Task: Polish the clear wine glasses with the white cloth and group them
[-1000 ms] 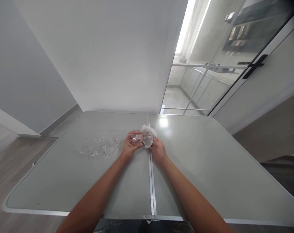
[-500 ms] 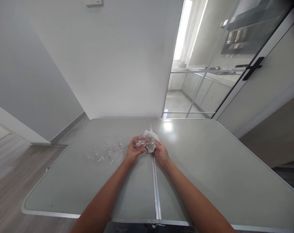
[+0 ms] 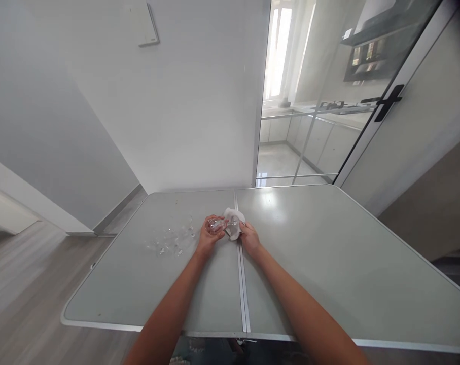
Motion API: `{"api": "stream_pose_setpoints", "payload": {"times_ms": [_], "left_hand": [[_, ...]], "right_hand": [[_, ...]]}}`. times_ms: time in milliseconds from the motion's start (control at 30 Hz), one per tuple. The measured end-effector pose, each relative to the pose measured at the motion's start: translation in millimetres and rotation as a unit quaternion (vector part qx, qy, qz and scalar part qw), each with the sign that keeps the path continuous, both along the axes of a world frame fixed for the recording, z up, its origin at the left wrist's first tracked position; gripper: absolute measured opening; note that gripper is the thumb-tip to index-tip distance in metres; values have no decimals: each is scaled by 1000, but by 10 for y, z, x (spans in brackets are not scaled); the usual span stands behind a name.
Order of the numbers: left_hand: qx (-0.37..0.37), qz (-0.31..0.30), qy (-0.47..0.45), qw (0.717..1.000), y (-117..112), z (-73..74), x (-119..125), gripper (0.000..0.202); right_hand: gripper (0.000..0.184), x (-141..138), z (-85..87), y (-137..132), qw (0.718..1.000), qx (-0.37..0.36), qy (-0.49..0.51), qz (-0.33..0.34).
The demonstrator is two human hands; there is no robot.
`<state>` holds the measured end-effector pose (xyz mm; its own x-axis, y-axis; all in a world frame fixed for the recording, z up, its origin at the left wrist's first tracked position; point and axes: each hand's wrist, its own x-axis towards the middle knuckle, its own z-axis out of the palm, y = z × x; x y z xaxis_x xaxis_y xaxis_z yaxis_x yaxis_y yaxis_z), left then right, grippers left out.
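My left hand (image 3: pixel 207 239) is wrapped around the bowl of a clear stemmed glass (image 3: pixel 216 225), which lies on its side in my grip with its foot toward the right. A white cloth (image 3: pixel 234 215) covers part of the stem and foot. My right hand (image 3: pixel 250 238) pinches the cloth against that foot end. Both hands are close together above the table's centre seam. To the left, several clear glasses (image 3: pixel 172 241) stand in a cluster; their outlines are faint and partly merge with the tabletop.
The grey-green folding table (image 3: pixel 321 263) has a metal rim and a metal seam (image 3: pixel 242 289) down its middle. Behind it rise a white wall (image 3: pixel 184 111) and a glass sliding door (image 3: pixel 290 126) with a black handle (image 3: pixel 388 103). Wood-look floor (image 3: pixel 32 284) lies at the left.
The head view has shifted and tilted slightly, so the table and wall switch sit differently in the picture. Both hands keep hold of the glass and cloth; the cloth has bunched a little differently.
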<state>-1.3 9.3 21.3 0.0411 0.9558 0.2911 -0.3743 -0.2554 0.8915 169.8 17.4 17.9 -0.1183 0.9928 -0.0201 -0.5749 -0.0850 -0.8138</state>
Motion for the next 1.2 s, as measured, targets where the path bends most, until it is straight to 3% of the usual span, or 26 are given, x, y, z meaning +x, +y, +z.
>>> {"api": "stream_pose_setpoints", "payload": {"times_ms": [100, 233, 300, 467, 567, 700, 833, 967, 1067, 1133, 1200], "left_hand": [[-1, 17, 0, 1000, -7, 10, 1, 70], [2, -17, 0, 1000, -27, 21, 6, 69], [7, -23, -3, 1000, -28, 26, 6, 68], [21, 40, -23, 999, -5, 32, -4, 64], [19, 27, -20, 999, -10, 18, -5, 64], [5, -13, -12, 1000, -24, -2, -2, 69], [11, 22, -13, 1000, -4, 8, -11, 68], [13, 51, -21, 998, 9, 22, -21, 63], [-6, 45, -12, 999, 0, 26, -15, 65], [-9, 40, -2, 999, -5, 29, -10, 67], [-4, 41, 7, 999, -5, 29, -13, 67]], "right_hand": [[42, 12, -17, -3, 999, 30, -23, -22], [39, 4, 20, -22, 995, 81, -5, -54], [39, -2, 22, -22, 996, 71, -17, -41], [32, 31, -6, -40, 992, 54, -107, -28], [31, 41, 35, -80, 991, 74, -98, -62], [37, 6, 100, -99, 995, 78, -47, -51], [28, 9, 80, -68, 992, 65, -103, -34], [22, 114, 136, -75, 966, 98, -205, -123], [17, 208, 259, -99, 945, 130, -217, -209], [10, 249, 326, -107, 947, 142, -198, -210], [21, 266, 359, -112, 955, 147, -187, -178]]}}
